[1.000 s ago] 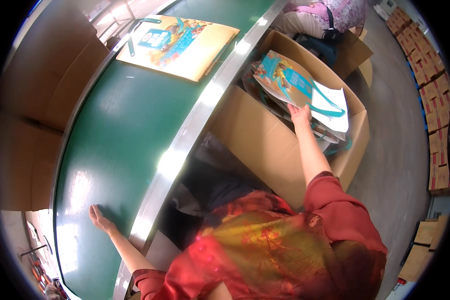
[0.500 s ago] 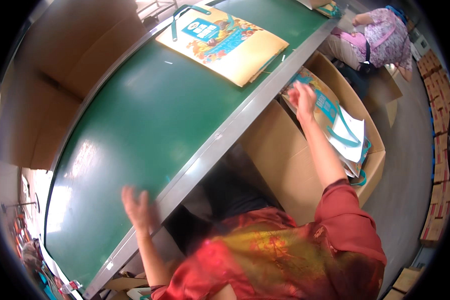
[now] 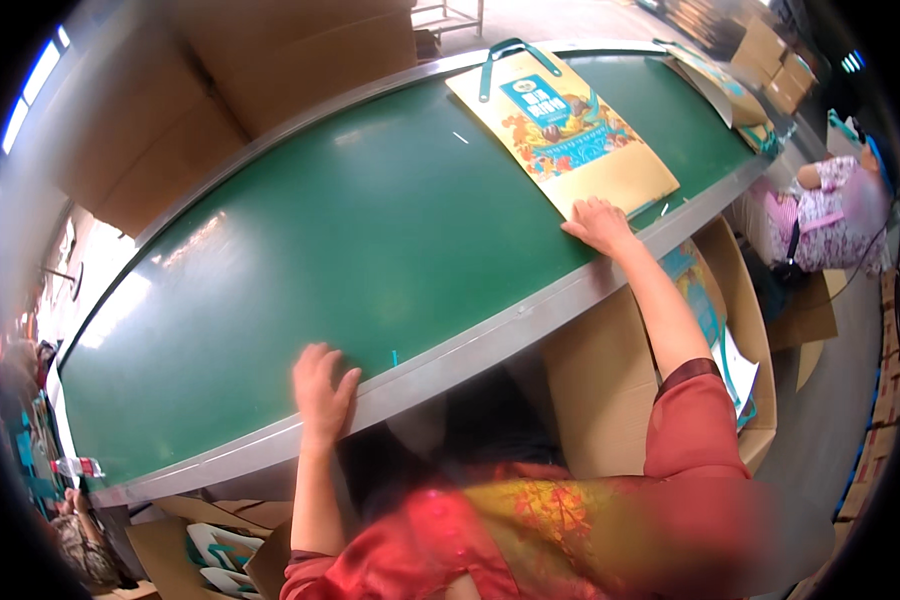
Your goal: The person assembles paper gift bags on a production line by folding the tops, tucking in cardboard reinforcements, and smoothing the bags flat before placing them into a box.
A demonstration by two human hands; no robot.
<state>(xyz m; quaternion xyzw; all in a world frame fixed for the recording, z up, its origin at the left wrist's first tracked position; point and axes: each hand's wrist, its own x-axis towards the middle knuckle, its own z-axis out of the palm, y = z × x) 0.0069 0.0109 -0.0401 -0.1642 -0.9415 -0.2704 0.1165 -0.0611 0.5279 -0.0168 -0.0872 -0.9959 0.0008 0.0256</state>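
Observation:
A flat yellow paper bag (image 3: 610, 148) with a blue label, a colourful print and teal handles lies on the green conveyor belt (image 3: 370, 230). At its near bottom edge, my right hand (image 3: 598, 225) has its fingers bent over the corner, closed on the bag. My left hand (image 3: 322, 390) is apart from it, on the belt's near edge to the left, thumb and fingers spread and holding nothing. Below my right forearm stands an open cardboard box (image 3: 595, 385) with similar bags (image 3: 705, 285) inside, partly hidden by the arm.
A metal rail (image 3: 470, 345) borders the belt's near side. More bags (image 3: 715, 85) lie at its far right, near a co-worker in a patterned shirt (image 3: 835, 215). Large cardboard (image 3: 300, 70) stands beyond the belt. Another open box (image 3: 165, 550) is at lower left, and a bottle (image 3: 77, 467) lies at the belt's left end.
My right hand has left the box of bags and come onto the bag on the belt. The left hand has settled at the belt's edge. The whole view has turned.

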